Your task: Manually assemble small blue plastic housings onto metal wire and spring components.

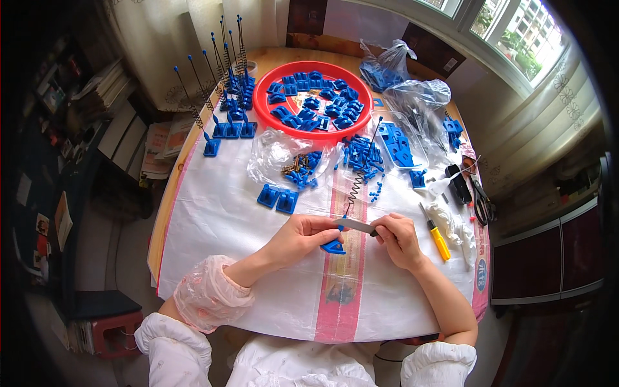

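From the head camera we look down at our left hand (302,237), fingers pinched on a blue plastic base (334,246) with a coiled spring wire (356,184) rising from it, right at the table's middle over the pink stripe. Our right hand (398,237) has its fingers closed around a small grey tool (354,225) pressed toward that base.

Progress, as we judge it: a row of finished spring stands (227,97) waits at the far left, so a fair batch is done. Plenty is left, with the red tray (264,97) full of blue parts and loose blue pegs (361,158) nearby.

Packaging now: a clear bag (274,155) of brass screws sits ahead, and two crumpled clear bags (412,97) lie far right. A round blue label (481,274) marks the white sack cloth's right edge. A yellow-handled screwdriver (440,242) lies just beside our right hand.
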`<state>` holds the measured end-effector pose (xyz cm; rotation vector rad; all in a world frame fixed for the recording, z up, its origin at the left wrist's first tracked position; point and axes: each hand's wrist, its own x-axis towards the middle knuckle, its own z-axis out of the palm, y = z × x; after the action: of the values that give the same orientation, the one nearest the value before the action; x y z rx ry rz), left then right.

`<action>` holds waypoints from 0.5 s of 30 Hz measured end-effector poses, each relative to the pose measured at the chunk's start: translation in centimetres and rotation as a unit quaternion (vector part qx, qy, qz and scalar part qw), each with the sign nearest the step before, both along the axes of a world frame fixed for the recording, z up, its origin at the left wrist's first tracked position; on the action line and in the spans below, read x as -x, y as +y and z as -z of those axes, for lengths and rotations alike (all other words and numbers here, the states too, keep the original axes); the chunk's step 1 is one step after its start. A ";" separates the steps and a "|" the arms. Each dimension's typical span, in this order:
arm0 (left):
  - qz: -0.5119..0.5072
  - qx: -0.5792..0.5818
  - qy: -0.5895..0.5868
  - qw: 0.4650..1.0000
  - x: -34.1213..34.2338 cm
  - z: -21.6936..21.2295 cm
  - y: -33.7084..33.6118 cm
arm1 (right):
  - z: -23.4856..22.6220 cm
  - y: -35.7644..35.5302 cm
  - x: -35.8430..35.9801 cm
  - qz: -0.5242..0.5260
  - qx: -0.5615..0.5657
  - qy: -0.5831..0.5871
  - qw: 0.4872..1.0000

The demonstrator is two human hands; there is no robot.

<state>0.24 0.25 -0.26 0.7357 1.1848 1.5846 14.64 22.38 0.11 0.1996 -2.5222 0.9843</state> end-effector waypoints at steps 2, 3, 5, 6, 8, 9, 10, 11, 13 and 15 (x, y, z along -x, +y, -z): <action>-0.002 0.001 -0.005 1.000 0.0 0.0 0.0 | -0.2 0.0 0.0 0.010 0.003 -0.006 1.000; -0.004 0.003 -0.008 1.000 0.0 0.0 0.0 | -0.2 -0.1 0.0 0.007 -0.002 -0.003 1.000; -0.003 0.004 -0.012 1.000 0.0 0.0 0.0 | -0.2 -0.1 0.0 0.005 -0.011 0.000 1.000; -0.001 0.003 -0.013 1.000 0.0 0.0 0.1 | -0.2 -0.1 0.0 0.006 -0.013 -0.001 1.000; 0.000 0.004 -0.012 1.000 0.0 -0.1 0.0 | -0.2 -0.1 0.0 0.007 -0.015 -0.004 1.000; 0.001 0.005 -0.010 1.000 0.0 -0.1 0.0 | -0.2 0.0 0.0 0.006 -0.016 -0.005 1.000; 0.002 0.006 -0.008 1.000 0.0 -0.1 0.0 | -0.1 0.0 0.0 0.006 -0.018 -0.006 1.000; 0.002 0.005 -0.009 1.000 0.0 -0.1 0.1 | 0.0 0.0 0.0 0.006 -0.019 -0.007 1.000; 0.000 0.004 -0.010 1.000 -0.1 -0.1 0.1 | -0.1 0.0 0.0 0.004 -0.020 -0.009 1.000; 0.001 0.006 -0.008 1.000 0.0 0.0 0.0 | -0.1 0.0 0.0 0.003 -0.019 -0.010 1.000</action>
<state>0.28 0.27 -0.22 0.7159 1.1813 1.5764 14.62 22.37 0.21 0.1954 -2.5610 0.9405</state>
